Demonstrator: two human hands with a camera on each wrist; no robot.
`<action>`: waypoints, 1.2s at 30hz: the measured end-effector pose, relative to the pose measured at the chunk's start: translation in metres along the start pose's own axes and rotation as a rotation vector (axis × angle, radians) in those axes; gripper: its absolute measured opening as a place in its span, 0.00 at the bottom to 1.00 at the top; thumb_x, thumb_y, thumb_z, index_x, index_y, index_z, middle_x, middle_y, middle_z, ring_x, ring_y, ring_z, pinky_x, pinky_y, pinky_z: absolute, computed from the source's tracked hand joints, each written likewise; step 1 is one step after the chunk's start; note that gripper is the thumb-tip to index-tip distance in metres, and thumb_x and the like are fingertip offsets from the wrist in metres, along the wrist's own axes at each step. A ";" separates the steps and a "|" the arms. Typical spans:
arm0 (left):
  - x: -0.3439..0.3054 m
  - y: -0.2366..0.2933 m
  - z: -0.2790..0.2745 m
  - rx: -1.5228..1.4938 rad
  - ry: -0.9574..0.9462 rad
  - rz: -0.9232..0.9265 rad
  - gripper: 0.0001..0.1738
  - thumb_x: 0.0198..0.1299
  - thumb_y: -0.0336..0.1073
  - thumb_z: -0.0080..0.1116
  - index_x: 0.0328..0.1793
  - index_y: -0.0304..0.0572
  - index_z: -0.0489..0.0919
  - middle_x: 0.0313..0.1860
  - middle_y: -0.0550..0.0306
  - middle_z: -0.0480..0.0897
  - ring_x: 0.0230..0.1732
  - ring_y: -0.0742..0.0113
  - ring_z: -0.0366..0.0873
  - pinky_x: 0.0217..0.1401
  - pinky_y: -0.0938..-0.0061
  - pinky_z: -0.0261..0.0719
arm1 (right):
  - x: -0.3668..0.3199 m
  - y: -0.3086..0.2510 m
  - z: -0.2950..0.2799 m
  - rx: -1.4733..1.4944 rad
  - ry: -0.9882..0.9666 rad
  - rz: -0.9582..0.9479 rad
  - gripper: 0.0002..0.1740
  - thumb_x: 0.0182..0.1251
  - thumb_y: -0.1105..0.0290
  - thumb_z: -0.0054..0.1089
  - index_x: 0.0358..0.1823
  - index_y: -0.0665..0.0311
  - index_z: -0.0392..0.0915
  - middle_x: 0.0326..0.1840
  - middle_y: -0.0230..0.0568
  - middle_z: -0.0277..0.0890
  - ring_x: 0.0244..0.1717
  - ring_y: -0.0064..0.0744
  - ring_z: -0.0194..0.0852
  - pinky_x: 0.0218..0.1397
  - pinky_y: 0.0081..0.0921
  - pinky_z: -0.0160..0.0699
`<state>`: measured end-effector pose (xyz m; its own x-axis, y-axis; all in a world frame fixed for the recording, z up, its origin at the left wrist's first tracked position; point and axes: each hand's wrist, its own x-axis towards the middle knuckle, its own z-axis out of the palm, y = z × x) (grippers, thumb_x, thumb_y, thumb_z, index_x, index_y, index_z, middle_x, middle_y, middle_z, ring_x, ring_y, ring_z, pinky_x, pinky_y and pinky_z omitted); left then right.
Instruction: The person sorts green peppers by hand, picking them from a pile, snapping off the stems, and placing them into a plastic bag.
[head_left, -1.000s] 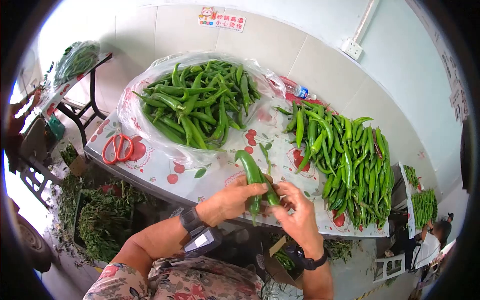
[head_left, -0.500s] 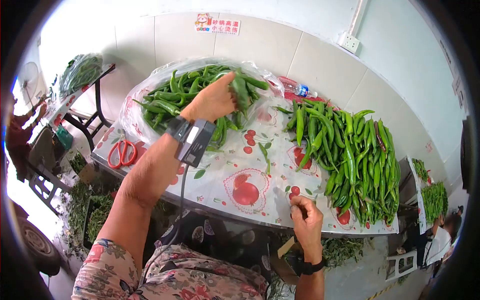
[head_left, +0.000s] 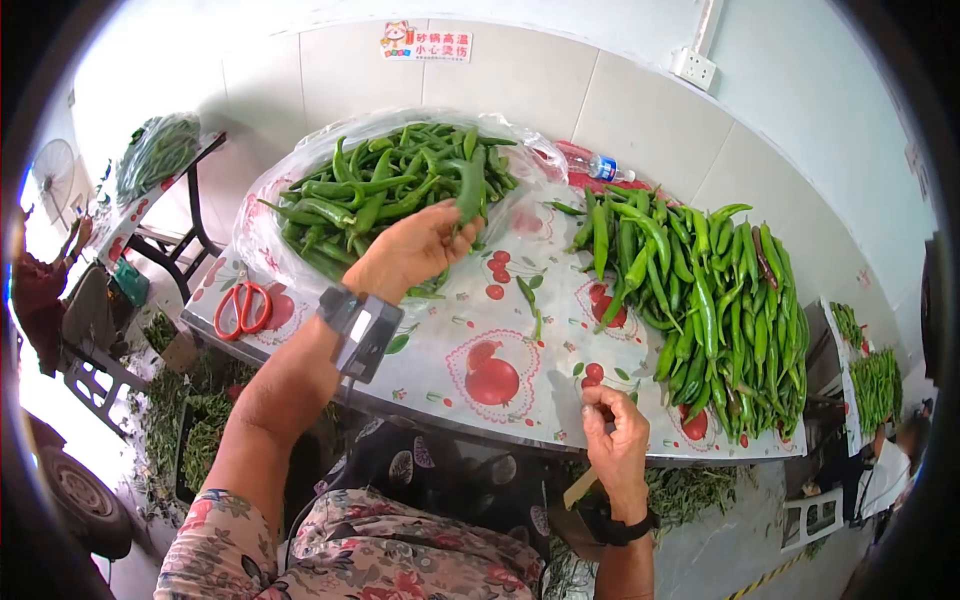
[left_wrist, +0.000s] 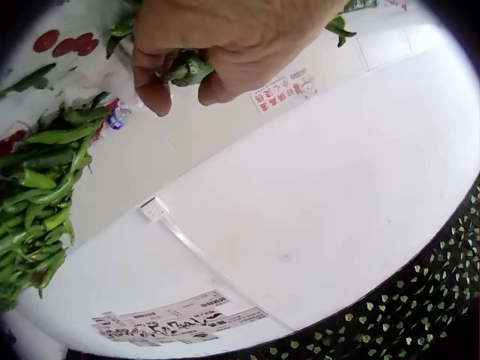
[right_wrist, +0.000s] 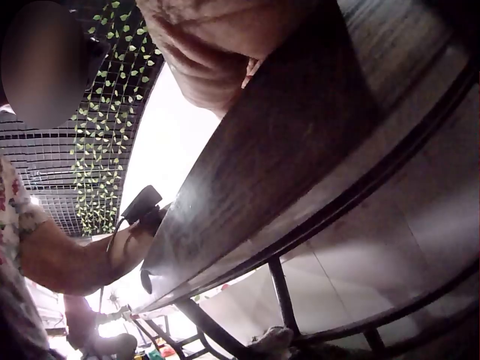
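My left hand (head_left: pixel 425 243) grips a large green chili pepper (head_left: pixel 468 190) by its lower end, with the pepper standing up over the pile. In the left wrist view the thumb and fingers close round the pepper's stem end (left_wrist: pixel 189 69). Behind it, a heap of green peppers (head_left: pixel 345 205) lies in a clear plastic bag (head_left: pixel 262 235). At the table's front edge rests my right hand (head_left: pixel 620 445), fingers loosely curled, no pepper showing in it. To its right and behind it spreads a second pile of green peppers (head_left: pixel 715 320).
Red-handled scissors (head_left: pixel 242 308) lie at the left of the patterned tablecloth (head_left: pixel 440 345). One thin pepper (head_left: pixel 530 300) lies mid-table. A plastic bottle (head_left: pixel 610 170) is by the wall. Greens (head_left: pixel 205 430) cover the floor at left; more peppers (head_left: pixel 875 388) lie on another table.
The left hand went from the front of the table, beside the right hand, to the bagged heap, then drew slightly back with a pepper. The right hand dropped to the table edge and stayed.
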<state>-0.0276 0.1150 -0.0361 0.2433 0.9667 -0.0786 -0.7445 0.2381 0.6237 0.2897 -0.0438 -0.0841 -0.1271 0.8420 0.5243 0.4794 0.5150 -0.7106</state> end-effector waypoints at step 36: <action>-0.087 -0.143 0.046 0.272 -0.321 -0.101 0.12 0.70 0.39 0.49 0.52 0.41 0.75 0.43 0.58 0.79 0.41 0.67 0.79 0.46 0.70 0.79 | 0.033 -0.003 -0.102 -0.182 0.313 0.231 0.12 0.61 0.78 0.58 0.47 0.66 0.77 0.44 0.42 0.79 0.42 0.30 0.78 0.47 0.28 0.78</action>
<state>0.0866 -0.0073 -0.0831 0.5195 0.8517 0.0694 -0.5262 0.2549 0.8112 0.3726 -0.0346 -0.0167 0.2582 0.8278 0.4981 0.6133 0.2580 -0.7466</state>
